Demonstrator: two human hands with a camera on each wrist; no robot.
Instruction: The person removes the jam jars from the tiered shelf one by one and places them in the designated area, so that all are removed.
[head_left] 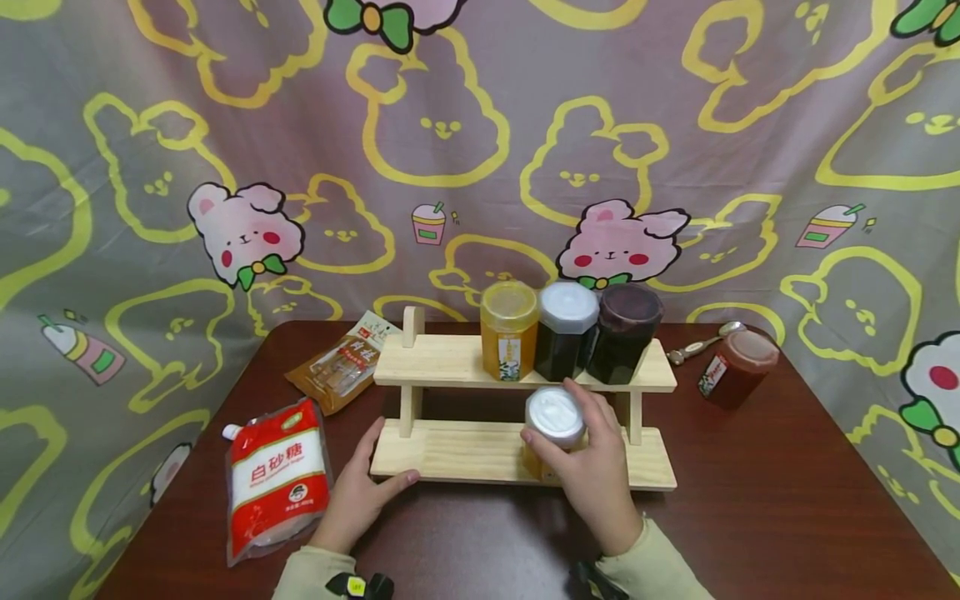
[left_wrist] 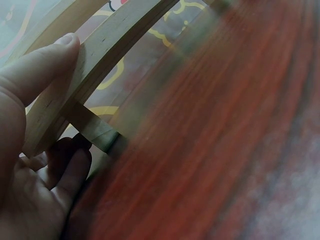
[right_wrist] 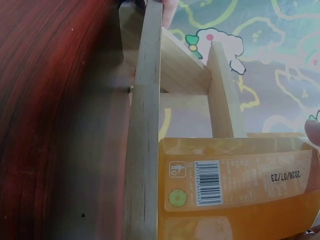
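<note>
A two-tier wooden rack point(head_left: 450, 450) stands on the table in the head view. My left hand point(head_left: 365, 492) grips the left end of its lower board, thumb on top and fingers curled underneath in the left wrist view. Towards the right of that board, my right hand point(head_left: 592, 467) holds a white-lidded jar point(head_left: 555, 417) between thumb and fingers. Orange contents and a barcode label show on this jar point(right_wrist: 240, 185) in the right wrist view, its base right at the board. Above, a yellow-lidded jar point(head_left: 508, 333), a white-lidded dark jar point(head_left: 566, 329) and a dark-lidded jar point(head_left: 626, 333) line the upper board.
Left of the rack lie a red and white sugar pouch point(head_left: 277, 479) and a brown packet point(head_left: 341, 364). On the right, a red jar point(head_left: 738, 367) stands beside a metal spoon point(head_left: 705, 342). A patterned cloth point(head_left: 450, 125) hangs behind the table point(head_left: 787, 500).
</note>
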